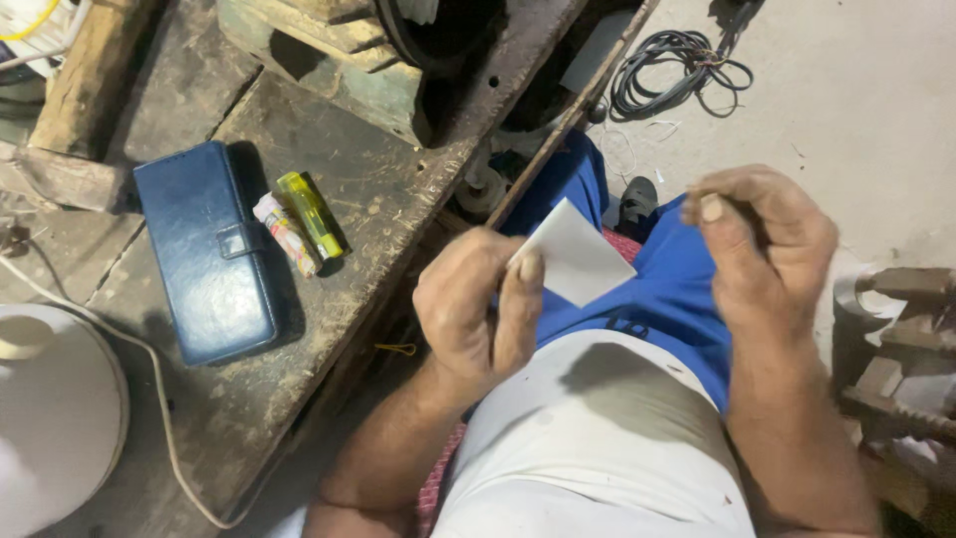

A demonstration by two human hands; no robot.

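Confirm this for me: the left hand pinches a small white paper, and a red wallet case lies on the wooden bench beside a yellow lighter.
Not quite. The head view shows the wallet case is dark blue, not red. The rest holds: the left hand pinches the white paper, and the case lies on the wooden bench beside the yellow lighter.

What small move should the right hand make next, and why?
Probably bring the right hand across to the white paper. The left hand pinches it alone at one edge, while the right hand's curled fingers sit apart from it.
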